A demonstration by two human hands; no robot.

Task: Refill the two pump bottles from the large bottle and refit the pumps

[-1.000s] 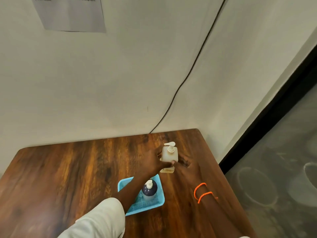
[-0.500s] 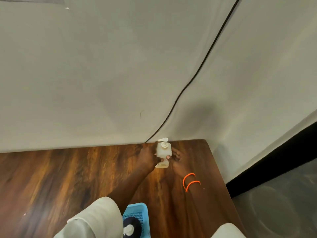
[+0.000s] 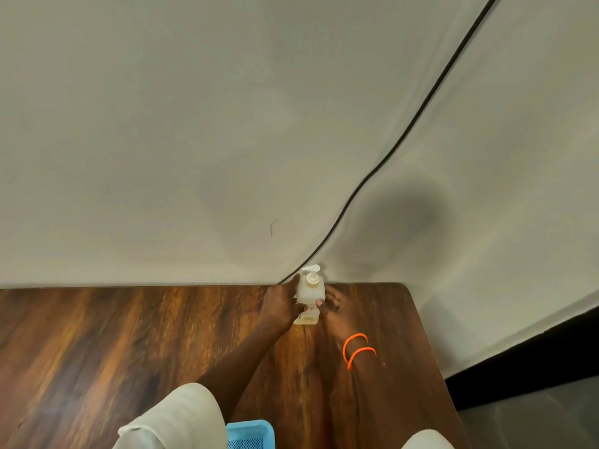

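Note:
A pale pump bottle (image 3: 310, 294) with a white pump head stands upright near the far right corner of the wooden table (image 3: 129, 351). A little yellowish liquid shows at its base. My left hand (image 3: 281, 304) grips its left side, and my right hand (image 3: 331, 303), with orange bands on the wrist, grips its right side with the thumb across the front. The second, dark pump bottle and the large bottle are out of view.
A blue mesh tray (image 3: 250, 434) peeks in at the bottom edge, between my arms. A black cable (image 3: 405, 131) runs down the white wall to the table's back edge. The table's right edge drops off next to a dark floor strip.
The view has tilted up and forward, so the tray and the dark bottle slid down out of the frame. Both hands stay on the pale bottle, now nearer the wall.

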